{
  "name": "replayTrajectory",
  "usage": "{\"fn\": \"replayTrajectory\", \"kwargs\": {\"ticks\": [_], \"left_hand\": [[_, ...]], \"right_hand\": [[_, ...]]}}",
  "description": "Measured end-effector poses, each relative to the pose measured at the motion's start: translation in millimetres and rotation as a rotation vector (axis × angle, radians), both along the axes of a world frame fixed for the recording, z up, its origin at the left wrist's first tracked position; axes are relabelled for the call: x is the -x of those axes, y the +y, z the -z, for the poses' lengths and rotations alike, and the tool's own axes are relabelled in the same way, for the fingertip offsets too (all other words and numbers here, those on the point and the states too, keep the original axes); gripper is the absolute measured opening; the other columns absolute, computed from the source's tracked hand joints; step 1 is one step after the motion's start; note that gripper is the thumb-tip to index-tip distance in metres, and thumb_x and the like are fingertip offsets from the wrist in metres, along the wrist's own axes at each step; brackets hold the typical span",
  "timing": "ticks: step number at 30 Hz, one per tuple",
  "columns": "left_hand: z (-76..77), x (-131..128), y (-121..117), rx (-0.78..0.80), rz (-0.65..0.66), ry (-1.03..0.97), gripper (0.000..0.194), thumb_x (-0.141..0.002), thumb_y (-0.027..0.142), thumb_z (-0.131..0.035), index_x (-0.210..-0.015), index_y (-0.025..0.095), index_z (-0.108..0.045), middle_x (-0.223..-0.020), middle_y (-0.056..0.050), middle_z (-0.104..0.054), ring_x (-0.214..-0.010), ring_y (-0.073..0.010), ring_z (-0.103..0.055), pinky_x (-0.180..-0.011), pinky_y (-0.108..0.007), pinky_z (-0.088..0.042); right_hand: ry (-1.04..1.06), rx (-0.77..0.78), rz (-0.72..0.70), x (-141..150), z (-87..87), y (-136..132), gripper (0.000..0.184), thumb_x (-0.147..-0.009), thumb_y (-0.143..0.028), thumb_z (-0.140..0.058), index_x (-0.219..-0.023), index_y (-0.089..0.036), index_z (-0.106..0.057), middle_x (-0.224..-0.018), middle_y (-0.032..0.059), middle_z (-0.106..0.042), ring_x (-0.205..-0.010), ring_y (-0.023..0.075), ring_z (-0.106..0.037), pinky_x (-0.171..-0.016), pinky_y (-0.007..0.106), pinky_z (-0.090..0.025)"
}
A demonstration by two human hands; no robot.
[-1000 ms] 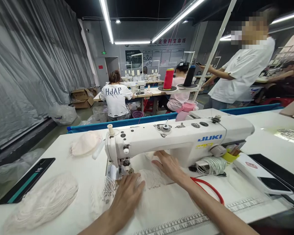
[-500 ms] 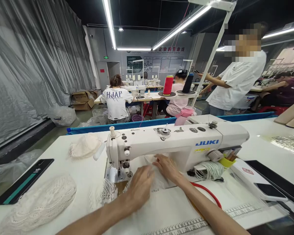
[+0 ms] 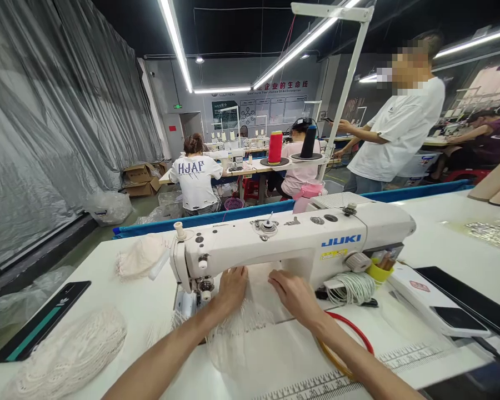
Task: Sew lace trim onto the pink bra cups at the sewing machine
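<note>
Left hand (image 3: 232, 290) and right hand (image 3: 296, 295) touch the fabric (image 3: 259, 286); whether gripping, unclear. Ease it flat, fringe (image 3: 252, 318) untangled.

- Two bare hands, the left hand (image 3: 232, 289) and right hand (image 3: 295, 295), at 6 o'clock.
- One Juki sewing machine (image 3: 283, 244) on the desk (image 3: 433, 222), spanning 4 to 8 o'clock.
- At least three lots of cream lace-edged fabric: a layered pile (image 3: 75, 353) and smaller bundle (image 3: 141, 256) at 8 o'clock, and a fringed piece (image 3: 245, 322) at 6; layers too blended to count.
- Two thread cones, a red cone (image 3: 275, 147) and dark cone (image 3: 308, 143), toward 1 o'clock.
- One yellow cup (image 3: 379, 273) and one cord coil (image 3: 350, 290) at 4 o'clock.
- One purple basket (image 3: 234, 204) toward 9 o'clock.
</note>
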State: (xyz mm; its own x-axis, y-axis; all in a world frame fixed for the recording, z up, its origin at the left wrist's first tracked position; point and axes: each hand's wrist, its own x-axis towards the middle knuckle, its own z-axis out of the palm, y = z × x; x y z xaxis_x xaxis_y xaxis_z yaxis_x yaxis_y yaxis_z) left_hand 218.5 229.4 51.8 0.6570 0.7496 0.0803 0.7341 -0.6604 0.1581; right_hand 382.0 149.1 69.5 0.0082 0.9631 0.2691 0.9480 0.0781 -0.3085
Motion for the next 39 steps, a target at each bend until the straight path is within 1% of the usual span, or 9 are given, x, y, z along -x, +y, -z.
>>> {"fn": "replayTrajectory", "kwargs": {"ticks": [3, 6, 9, 14, 17, 22, 28, 32, 39], "left_hand": [[-4.1, -0.6, 1.0, 0.048, -0.011, -0.076, 0.043, -0.075, -0.006, -0.035, -0.112, 0.007, -0.053, -0.118, -0.019, -0.054, -0.119, -0.0293, -0.045, -0.1, -0.051, -0.031], [-17.4, -4.6, -10.0, 0.112, -0.006, -0.197, 0.039, -0.077, -0.005, -0.034, -0.106, 0.009, -0.056, -0.123, -0.019, -0.05, -0.123, -0.0295, -0.04, -0.102, -0.053, -0.026], [-33.9, -3.5, -43.9, 0.282, 0.065, -0.362, 0.032, -0.091, 0.011, -0.029, -0.113, 0.015, -0.052, -0.121, -0.014, -0.054, -0.116, -0.0217, -0.049, -0.098, -0.043, -0.036], [-37.6, 26.3, -127.3, 1.64, -0.024, -0.981, 0.061, -0.086, 0.065, -0.031, -0.107, 0.011, -0.05, -0.091, -0.013, -0.064, -0.084, -0.0211, -0.064, -0.076, -0.036, -0.048], [-31.6, 51.8, -163.3, 1.936, -0.161, -1.16, 0.07, -0.071, 0.071, -0.051, -0.104, 0.01, -0.053, -0.085, -0.012, -0.064, -0.08, -0.0224, -0.064, -0.071, -0.034, -0.047], [-30.1, 97.3, -178.6, 1.455, -0.271, -1.387, 0.038, -0.065, 0.037, -0.076, -0.087, 0.012, -0.058, -0.059, 0.001, -0.059, -0.057, -0.0083, -0.052, -0.058, -0.018, -0.039], [-31.2, 140.1, -180.2, 0.99, -0.069, -0.835, 0.019, -0.078, 0.027, -0.057, -0.084, 0.013, -0.068, -0.049, 0.003, -0.052, -0.045, -0.0065, -0.042, -0.048, -0.017, -0.033], [-27.9, 157.6, -186.7, 0.919, -0.038, -0.661, 0.025, -0.077, 0.021, -0.05, -0.088, 0.014, -0.072, -0.047, 0.004, -0.047, -0.044, -0.0076, -0.044, -0.045, -0.016, -0.032], [-16.7, 203.9, -190.5, 1.069, -0.191, -0.753, 0.028, -0.074, 0.021, -0.052, -0.095, 0.01, -0.067, -0.046, 0.007, -0.036, -0.04, -0.0049, -0.033, -0.039, -0.015, -0.029]], "right_hand": [[0.193, -0.156, -0.037, -5.9, -30.6, -38.4, 0.026, -0.095, -0.031, -0.037, -0.087, -0.02, -0.059, -0.08, 0.0049, -0.061, -0.073, 0.0176, -0.058, -0.063, 0.027, -0.043], [0.81, -0.353, -0.176, -6.0, -55.2, -75.4, 0.023, -0.089, -0.039, -0.049, -0.079, -0.021, -0.058, -0.089, 0.0057, -0.058, -0.08, 0.0183, -0.057, -0.065, 0.027, -0.046], [1.272, -0.32, -0.172, 4.7, -64.1, -102.1, 0.019, -0.084, -0.04, -0.058, -0.078, -0.022, -0.059, -0.08, 0.0024, -0.058, -0.069, 0.0145, -0.055, -0.06, 0.025, -0.047], [1.458, -0.222, -0.11, 35.4, -53.0, -128.7, 0.022, -0.078, -0.043, -0.064, -0.081, -0.022, -0.061, -0.079, 0.0039, -0.062, -0.061, 0.0132, -0.054, -0.054, 0.023, -0.047], [1.433, -0.202, -0.104, 50.6, -35.3, -145.4, 0.024, -0.078, -0.045, -0.064, -0.083, -0.022, -0.061, -0.083, 0.0058, -0.065, -0.057, 0.0139, -0.055, -0.052, 0.025, -0.047], [1.144, 0.058, -0.246, 59.5, 2.8, -179.4, 0.032, -0.08, -0.053, -0.057, -0.08, -0.022, -0.066, -0.084, 0.0088, -0.068, -0.075, 0.0231, -0.062, -0.066, 0.032, -0.05], [1.094, 0.45, -0.516, 98.9, 14.1, -172.6, 0.073, -0.076, -0.079, -0.034, -0.116, -0.023, -0.057, -0.107, 0.011, -0.061, -0.104, 0.0266, -0.055, -0.09, 0.039, -0.043], [1.059, 0.465, -0.483, 144.4, 15.2, -144.1, 0.047, -0.077, -0.06, -0.057, -0.099, -0.019, -0.059, -0.087, 0.0047, -0.061, -0.084, 0.019, -0.057, -0.075, 0.029, -0.046], [0.914, 0.487, -0.386, 169.2, 19.4, -131.2, 0.036, -0.086, -0.048, -0.051, -0.071, -0.016, -0.054, -0.053, -0.005, -0.042, -0.051, 0.0089, -0.037, -0.048, 0.02, -0.03]]}}
